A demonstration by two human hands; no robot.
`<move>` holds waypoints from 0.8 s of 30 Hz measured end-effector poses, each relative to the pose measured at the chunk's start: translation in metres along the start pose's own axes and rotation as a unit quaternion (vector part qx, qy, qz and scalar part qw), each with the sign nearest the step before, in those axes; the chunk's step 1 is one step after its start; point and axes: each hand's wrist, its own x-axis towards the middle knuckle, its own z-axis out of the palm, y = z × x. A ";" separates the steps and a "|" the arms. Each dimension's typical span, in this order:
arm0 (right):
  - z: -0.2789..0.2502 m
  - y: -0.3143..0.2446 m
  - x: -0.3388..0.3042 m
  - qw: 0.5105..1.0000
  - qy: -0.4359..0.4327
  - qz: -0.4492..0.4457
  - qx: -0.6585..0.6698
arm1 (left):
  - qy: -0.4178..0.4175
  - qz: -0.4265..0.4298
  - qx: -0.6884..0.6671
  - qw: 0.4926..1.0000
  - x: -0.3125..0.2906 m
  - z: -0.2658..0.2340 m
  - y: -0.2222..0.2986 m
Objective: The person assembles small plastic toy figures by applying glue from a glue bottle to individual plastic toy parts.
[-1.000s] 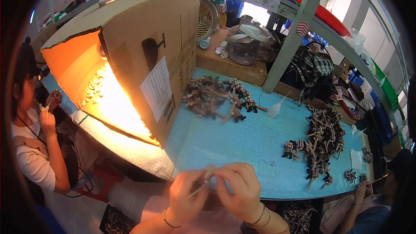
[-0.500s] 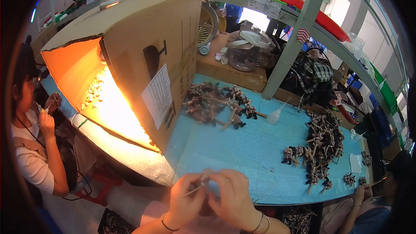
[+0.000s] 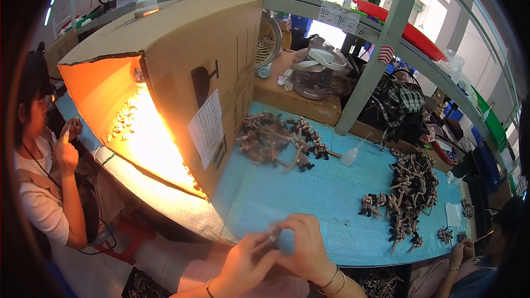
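Observation:
Both my hands meet just over the near edge of the blue tabletop (image 3: pixel 326 204). My left hand (image 3: pixel 243 265) is closed in a pinch on a thin pale stick (image 3: pixel 264 244), which points up toward the right fingers. My right hand (image 3: pixel 306 248) is curled, thumb and fingertips together at the stick's upper end; any small piece there is too small and blurred to name. Ahead of them lies a pile of small brown-and-black figures on sticks (image 3: pixel 268 138). A larger pile of such figures (image 3: pixel 411 182) spreads at the right.
A cardboard box (image 3: pixel 187 44), brightly lit inside, stands at left with small pieces in it. A white squeeze bottle (image 3: pixel 349 156) with a thin nozzle is beyond the hands. A metal post (image 3: pixel 381 49) rises behind. Co-workers sit at left (image 3: pixel 49 187) and right (image 3: pixel 480 259).
My hands have shifted slightly right and turned, and the stick now points more steeply up between them. The whole view has moved a little.

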 end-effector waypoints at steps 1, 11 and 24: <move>-0.002 0.003 -0.001 1.000 -0.001 -0.001 0.001 | 0.001 0.000 0.000 1.000 0.001 -0.006 0.001; 0.017 0.022 -0.014 0.718 0.006 0.194 0.668 | -0.047 0.118 0.137 0.982 0.044 -0.019 0.030; 0.016 0.006 -0.010 0.761 0.058 0.220 0.608 | 0.007 0.178 0.171 0.969 0.037 -0.008 0.020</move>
